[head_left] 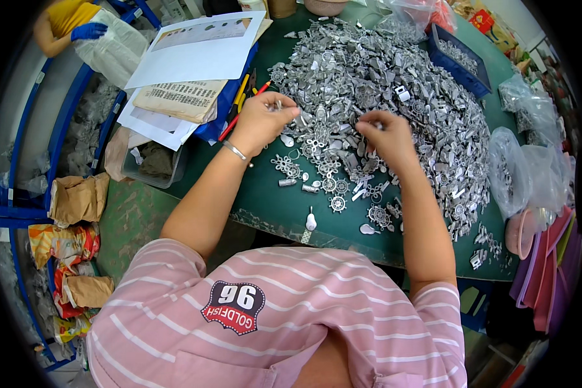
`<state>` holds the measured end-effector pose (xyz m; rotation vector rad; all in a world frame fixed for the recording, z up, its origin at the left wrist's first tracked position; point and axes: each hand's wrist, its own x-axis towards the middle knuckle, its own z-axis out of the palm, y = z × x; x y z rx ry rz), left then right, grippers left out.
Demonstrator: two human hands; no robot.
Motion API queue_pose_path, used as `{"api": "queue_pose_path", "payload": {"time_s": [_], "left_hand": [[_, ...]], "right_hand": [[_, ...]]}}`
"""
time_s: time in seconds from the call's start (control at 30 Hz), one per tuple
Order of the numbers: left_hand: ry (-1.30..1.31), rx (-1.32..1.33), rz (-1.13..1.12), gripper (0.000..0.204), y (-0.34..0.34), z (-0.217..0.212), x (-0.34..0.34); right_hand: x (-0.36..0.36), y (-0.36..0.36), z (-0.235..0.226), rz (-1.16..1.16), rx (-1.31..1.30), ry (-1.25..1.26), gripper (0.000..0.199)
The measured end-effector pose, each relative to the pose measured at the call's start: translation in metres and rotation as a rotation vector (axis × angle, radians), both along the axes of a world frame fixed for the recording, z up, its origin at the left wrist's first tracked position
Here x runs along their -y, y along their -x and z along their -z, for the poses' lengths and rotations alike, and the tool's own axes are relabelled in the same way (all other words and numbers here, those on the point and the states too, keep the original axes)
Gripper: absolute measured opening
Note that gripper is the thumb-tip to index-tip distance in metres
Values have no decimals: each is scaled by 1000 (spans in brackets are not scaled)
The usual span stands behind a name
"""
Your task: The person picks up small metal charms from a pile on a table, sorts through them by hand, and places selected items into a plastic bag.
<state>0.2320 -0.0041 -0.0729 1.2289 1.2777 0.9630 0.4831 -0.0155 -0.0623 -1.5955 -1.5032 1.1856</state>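
Observation:
A big heap of small silver-grey metal charms (pixel 368 77) covers much of the green table (pixel 252 187). My left hand (pixel 258 123), with a silver bangle at its wrist, is closed at the heap's left edge; a bit of silver metal shows among its curled fingers, too small to name. Over the heap's near part, my right hand (pixel 389 139) has thumb and fingers drawn together. What it pinches, if anything, I cannot make out. Several wheel-shaped charms (pixel 337 203) lie between my hands and the table edge. One pear-shaped silver charm (pixel 311 220) lies nearest me.
Papers (pixel 194 48) and pens (pixel 239 97) are stacked left of the heap, above a clear plastic tub (pixel 154 165). A dark blue bin (pixel 459 61) with metal pieces stands far right, near plastic bags (pixel 514 161). At the upper left, another person's blue-gloved hand (pixel 89 31) touches a white sack.

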Motion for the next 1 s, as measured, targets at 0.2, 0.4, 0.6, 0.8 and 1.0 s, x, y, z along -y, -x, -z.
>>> {"api": "queue_pose_path", "payload": {"time_s": [0.2, 0.4, 0.6, 0.8, 1.0], "left_hand": [[-329, -641, -22, 34, -10, 17, 2], [-437, -665, -45, 24, -11, 21, 4], [-611, -454, -71, 16, -9, 29, 7], [181, 525, 17, 14, 3, 15, 19], [304, 1091, -26, 27, 27, 14, 30]], "right_hand": [[3, 11, 29, -63, 330, -333, 20], [7, -9, 7, 235, -1052, 100, 10], [-3, 8, 24, 94, 193, -240, 19], [-4, 36, 26, 73, 811, -361, 25], [-5, 5, 27, 125, -20, -168, 22]]}}
